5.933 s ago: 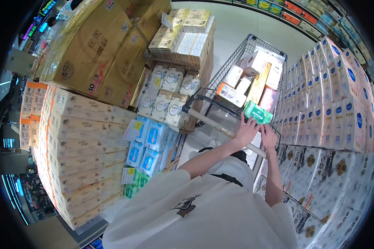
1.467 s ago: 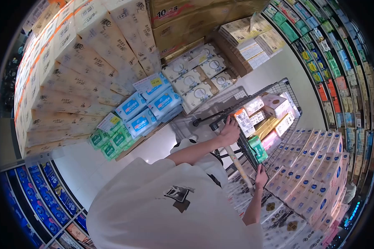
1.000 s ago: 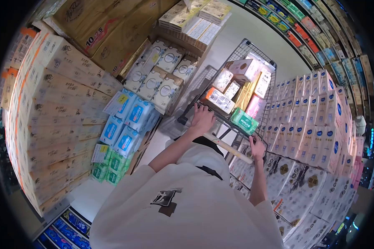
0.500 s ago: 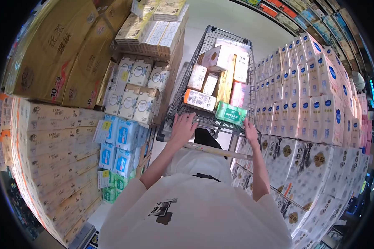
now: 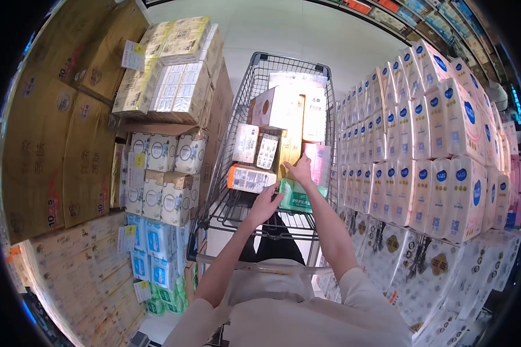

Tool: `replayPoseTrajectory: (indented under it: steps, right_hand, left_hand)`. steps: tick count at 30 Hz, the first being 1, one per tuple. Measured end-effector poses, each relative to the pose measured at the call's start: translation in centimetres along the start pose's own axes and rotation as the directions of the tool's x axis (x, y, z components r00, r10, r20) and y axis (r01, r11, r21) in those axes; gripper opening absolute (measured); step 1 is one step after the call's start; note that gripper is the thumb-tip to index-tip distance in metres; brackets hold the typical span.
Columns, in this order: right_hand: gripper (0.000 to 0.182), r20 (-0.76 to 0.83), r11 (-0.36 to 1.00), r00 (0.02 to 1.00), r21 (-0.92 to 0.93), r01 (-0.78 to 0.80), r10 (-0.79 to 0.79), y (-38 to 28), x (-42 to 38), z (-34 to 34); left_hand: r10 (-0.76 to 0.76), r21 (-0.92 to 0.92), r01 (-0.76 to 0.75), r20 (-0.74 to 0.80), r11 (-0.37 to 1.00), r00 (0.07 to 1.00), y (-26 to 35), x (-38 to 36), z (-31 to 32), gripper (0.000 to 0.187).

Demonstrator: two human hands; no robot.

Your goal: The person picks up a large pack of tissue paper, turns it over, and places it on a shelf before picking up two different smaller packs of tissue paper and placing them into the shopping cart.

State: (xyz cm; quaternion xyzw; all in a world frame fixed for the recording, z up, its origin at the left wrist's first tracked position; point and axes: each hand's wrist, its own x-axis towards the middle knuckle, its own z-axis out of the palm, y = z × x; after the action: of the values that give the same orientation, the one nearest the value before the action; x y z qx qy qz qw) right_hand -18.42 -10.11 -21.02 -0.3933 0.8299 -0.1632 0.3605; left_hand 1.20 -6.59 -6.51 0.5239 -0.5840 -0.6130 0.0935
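Observation:
A wire shopping cart [image 5: 250, 69] stands in front of me with several packages in it. My left hand [image 5: 266, 203] is over the near end, fingers apart, between the orange-and-white pack [image 5: 250, 178] and the green pack [image 5: 298, 199]. My right hand [image 5: 302, 172] reaches in above the green pack, beside the yellow-gold package [image 5: 289, 151]; its fingertips are near that package's lower part, and I cannot make out a grip. A pink pack [image 5: 319, 162] lies right of it. White packs [image 5: 246, 143] and a white box [image 5: 272, 109] lie farther in.
Brown cartons [image 5: 46, 139] and stacked tissue packs [image 5: 176, 95] line the left side. White packs with blue labels [image 5: 414, 179] are piled on the right, above black-and-white patterned packs [image 5: 411, 254]. Pale floor [image 5: 283, 29] shows beyond the cart.
Both hands have left the cart's near edge and moved inward over the packages. The cart and shelves appear shifted left and lower in view. The green pack appears closer to the orange-and-white pack.

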Motion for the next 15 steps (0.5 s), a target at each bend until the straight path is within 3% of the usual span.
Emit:
replayPoseTrajectory:
  steps: [4, 9, 12, 15]
  right_hand:
    - [0.114, -0.112, 0.995, 0.994, -0.096, -0.020, 0.010, -3.7, 1.4, -0.6]
    - [0.127, -0.009, 0.989, 0.993, -0.083, -0.121, 0.120, -4.5, 3.5, 0.8]
    - [0.133, 0.050, 0.971, 0.974, -0.100, -0.217, 0.222, -5.7, 4.3, -0.2]
    - [0.133, 0.054, 0.955, 0.963, -0.155, -0.254, 0.265, -6.1, 5.5, -0.3]
  left_hand:
    - [0.047, 0.292, -0.085, 0.133, 0.953, 0.990, -3.5, 2.7, 3.3, 0.049]
    - [0.113, 0.428, -0.161, 0.137, 0.889, 0.984, -4.8, 2.0, 5.3, 0.047]
    - [0.091, 0.416, -0.162, 0.184, 0.895, 0.979, -2.3, 0.6, 4.0, 0.046]
    - [0.109, 0.490, -0.145, 0.102, 0.860, 0.989, 2.6, -2.4, 0.9, 0.041]
